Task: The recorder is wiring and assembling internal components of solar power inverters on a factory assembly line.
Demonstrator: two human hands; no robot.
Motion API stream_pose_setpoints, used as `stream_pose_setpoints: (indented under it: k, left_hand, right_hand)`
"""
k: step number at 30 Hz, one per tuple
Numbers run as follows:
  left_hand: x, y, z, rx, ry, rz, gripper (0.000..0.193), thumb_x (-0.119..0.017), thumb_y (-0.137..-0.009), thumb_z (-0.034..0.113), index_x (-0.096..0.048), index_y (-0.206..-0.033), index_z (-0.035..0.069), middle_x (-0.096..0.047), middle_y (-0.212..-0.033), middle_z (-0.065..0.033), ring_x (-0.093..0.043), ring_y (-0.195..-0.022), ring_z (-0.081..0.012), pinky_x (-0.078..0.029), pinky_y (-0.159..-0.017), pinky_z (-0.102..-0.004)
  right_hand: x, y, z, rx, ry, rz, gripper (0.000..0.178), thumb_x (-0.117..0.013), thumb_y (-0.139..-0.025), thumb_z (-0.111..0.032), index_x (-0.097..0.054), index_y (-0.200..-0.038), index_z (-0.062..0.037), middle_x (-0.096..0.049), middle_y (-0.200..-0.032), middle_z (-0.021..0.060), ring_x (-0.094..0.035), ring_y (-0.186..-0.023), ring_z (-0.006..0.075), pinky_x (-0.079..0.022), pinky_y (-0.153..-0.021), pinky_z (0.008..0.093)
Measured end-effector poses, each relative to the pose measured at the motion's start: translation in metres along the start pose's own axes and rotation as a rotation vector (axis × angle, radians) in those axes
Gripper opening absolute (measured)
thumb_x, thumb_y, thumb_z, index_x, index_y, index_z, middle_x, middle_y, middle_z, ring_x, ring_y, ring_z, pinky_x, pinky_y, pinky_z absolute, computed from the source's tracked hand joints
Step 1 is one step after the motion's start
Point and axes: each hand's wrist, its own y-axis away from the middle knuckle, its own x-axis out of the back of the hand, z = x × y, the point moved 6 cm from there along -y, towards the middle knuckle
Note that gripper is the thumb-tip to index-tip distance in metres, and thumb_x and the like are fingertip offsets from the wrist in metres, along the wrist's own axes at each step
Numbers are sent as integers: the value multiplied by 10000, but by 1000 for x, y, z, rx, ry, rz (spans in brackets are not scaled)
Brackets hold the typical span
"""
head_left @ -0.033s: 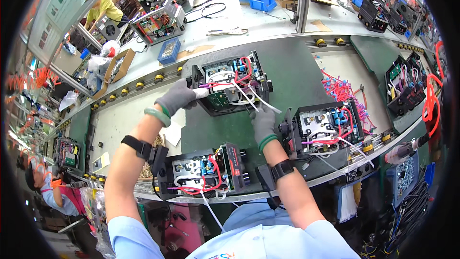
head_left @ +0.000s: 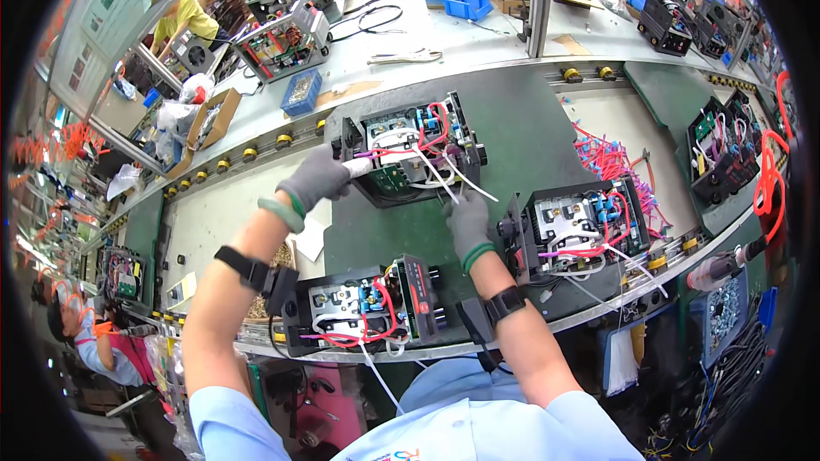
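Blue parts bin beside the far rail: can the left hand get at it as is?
Probably yes. The left hand grips the open black unit, with only bare belt and rail between it and the blue parts bin.

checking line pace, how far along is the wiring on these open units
Done: cannot tell. In hand: left hand holds the far open unit at its left edge; right hand is at its near edge, by the white cable ties. Left: the ties' long tails still stick out, untrimmed.
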Motion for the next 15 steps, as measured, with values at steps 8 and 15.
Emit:
stream_pose_setpoints:
  k: [8, 15]
  left_hand:
    - [-48, 55, 34, -630, -915, 20, 328, -603, -942, 381, -677, -931, 62, -682, -780, -145, -676, -720, -352, -512, -649, -477]
    - [-123, -10, 7, -434, -1326, -214, 302, -597, -909, 185, -585, -1129, -21, -712, -794, -153, -716, -733, -334, -546, -584, -429]
  right_hand:
    - [-7, 48, -27, -33, 223, -182, 194, -503, -990, -147, -610, -1108, -35, -623, -679, 43, -486, -481, 88, -376, -446, 270]
    - [-9, 57, -30, -131, 198, -240, 182, -497, -1006, -161, -607, -1041, -21, -632, -662, 47, -497, -468, 98, -409, -458, 280]
